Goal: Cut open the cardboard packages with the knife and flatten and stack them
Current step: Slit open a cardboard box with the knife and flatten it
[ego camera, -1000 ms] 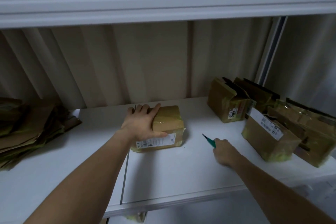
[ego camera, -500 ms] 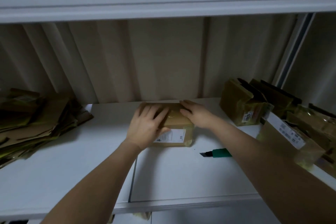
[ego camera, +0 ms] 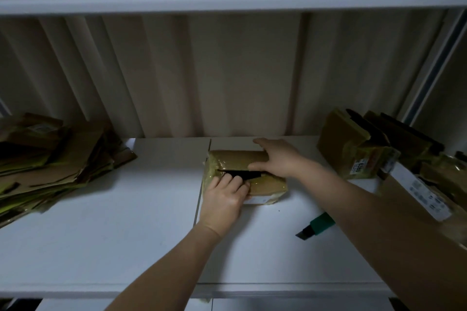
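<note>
While 2 hands spread its slit, taped cardboard package gapes.

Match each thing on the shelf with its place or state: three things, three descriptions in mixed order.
Things:
1. knife
2. flattened cardboard pile
3. package between the hands

Descriptions:
A. far left of the shelf
B. top seam split open
C. lying loose under the right forearm

Pairs: 1-C, 2-A, 3-B
</note>
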